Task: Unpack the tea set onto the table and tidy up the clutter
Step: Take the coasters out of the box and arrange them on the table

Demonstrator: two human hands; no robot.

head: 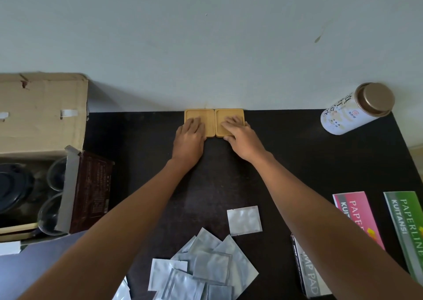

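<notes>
Two square wooden coasters lie side by side at the far edge of the dark table [297, 158], touching the wall. My left hand [189, 137] rests flat on the left coaster [196, 115], fingers spread over its near part. My right hand [240, 135] presses flat on the right coaster [229, 114], thumb at its near edge. An open cardboard box [41, 116] at the left holds a dark teapot [11, 187] and glass cups [51, 212]. A white tea canister [354, 110] with a bronze lid stands at the far right.
Several silver foil sachets [206, 265] lie scattered at the near middle, one more sachet [244, 220] apart. A pink booklet [357, 210], a green booklet [405, 226] and a stamp pad box [309, 277] lie at the near right. A dark brown packet [93, 192] leans by the box.
</notes>
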